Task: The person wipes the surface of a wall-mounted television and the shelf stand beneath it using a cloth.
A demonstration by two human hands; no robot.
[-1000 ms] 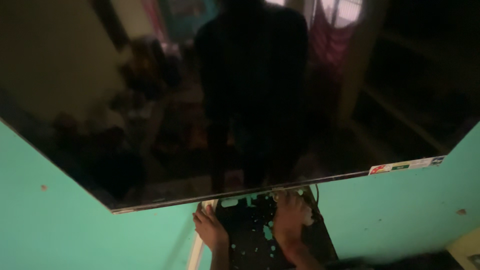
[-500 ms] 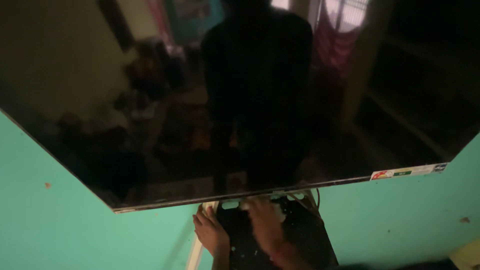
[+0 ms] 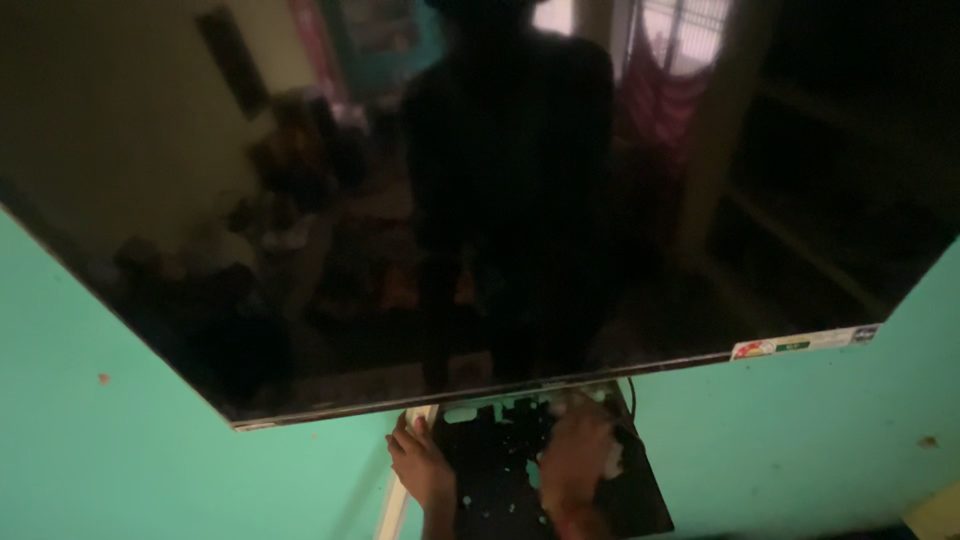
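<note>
A large flat black television screen [image 3: 480, 200] is hanging against a turquoise painted wall [image 3: 130, 470], its glossy glass reflecting a dim room and the dark outline of a standing person. Below the screen's lower edge, near the middle, a black flat panel speckled with pale flecks [image 3: 500, 470] is lying against the wall, and both of the person's hands are working on it. The left hand [image 3: 420, 468] is resting at the panel's left edge, fingers spread and pointing up toward the screen's bottom edge, pressing flat rather than closing on anything; a pale vertical strip [image 3: 393, 510] is running down the wall just beside it. The right hand [image 3: 578, 455] is lying over the panel's upper right part, just under the screen's lower edge, and it is blurred; a small pale cloth-like wad [image 3: 612, 460] is showing at its fingers, but whether the fingers are closing on it or only pressing it cannot be told. A thin dark cable [image 3: 632, 395] is hanging down from behind the screen close to the panel's right edge. A narrow coloured sticker [image 3: 805, 342] is sitting at the screen's lower right corner.
</note>
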